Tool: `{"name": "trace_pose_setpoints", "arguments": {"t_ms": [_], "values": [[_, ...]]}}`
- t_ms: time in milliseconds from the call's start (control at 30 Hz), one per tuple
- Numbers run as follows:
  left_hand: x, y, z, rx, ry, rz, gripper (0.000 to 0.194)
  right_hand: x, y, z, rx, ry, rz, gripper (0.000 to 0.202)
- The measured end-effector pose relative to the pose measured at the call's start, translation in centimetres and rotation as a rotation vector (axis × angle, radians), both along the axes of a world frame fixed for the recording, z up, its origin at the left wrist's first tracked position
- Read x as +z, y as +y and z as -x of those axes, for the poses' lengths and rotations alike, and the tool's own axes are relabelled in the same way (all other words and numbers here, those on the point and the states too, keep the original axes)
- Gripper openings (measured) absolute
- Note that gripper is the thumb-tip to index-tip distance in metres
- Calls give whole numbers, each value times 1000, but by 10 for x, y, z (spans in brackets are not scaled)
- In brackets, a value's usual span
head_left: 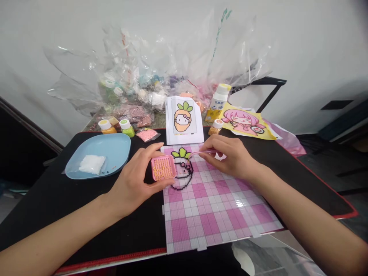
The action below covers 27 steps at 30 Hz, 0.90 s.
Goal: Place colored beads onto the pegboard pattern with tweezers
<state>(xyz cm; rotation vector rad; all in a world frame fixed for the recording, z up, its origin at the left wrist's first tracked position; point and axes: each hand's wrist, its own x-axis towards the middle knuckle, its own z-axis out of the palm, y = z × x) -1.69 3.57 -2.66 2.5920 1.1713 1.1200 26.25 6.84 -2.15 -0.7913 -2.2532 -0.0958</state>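
Between the thumb and fingers of my left hand (133, 182) is a small pink ridged bead tray (163, 168) with yellow-orange beads scattered over its grooves. My right hand (228, 155) grips pink tweezers (204, 151), their tip by the upper right of the bead picture. That bead picture (181, 187) shows a black outline with green leaves on top and some pink and black beads inside. It lies on a transparent pegboard (212, 218) over a pink-and-white checked sheet. Whether the tweezers' tip holds a bead is too small to tell.
Behind the board stands a printed carrot-character pattern (183, 119). A blue plate (115, 153) with a white packet (92, 164) is at left. Bead bottles (215, 127), a drink bottle (218, 101) and a pink-haired character picture (244, 122) sit around; plastic bags (161, 69) fill the back.
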Motion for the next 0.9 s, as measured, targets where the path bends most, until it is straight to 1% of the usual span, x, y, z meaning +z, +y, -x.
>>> {"name": "trace_pose_setpoints", "arguments": {"t_ms": [100, 267, 900], "values": [[-1, -1, 1, -4, 1, 3, 76, 0, 0, -1, -20, -63, 51, 15], [-1, -1, 0, -14, -4, 7, 75, 1, 0, -2, -29, -115, 106, 16], [0, -2, -1, -7, -10, 7, 76, -1, 0, -2, -27, -158, 150, 17]]}}
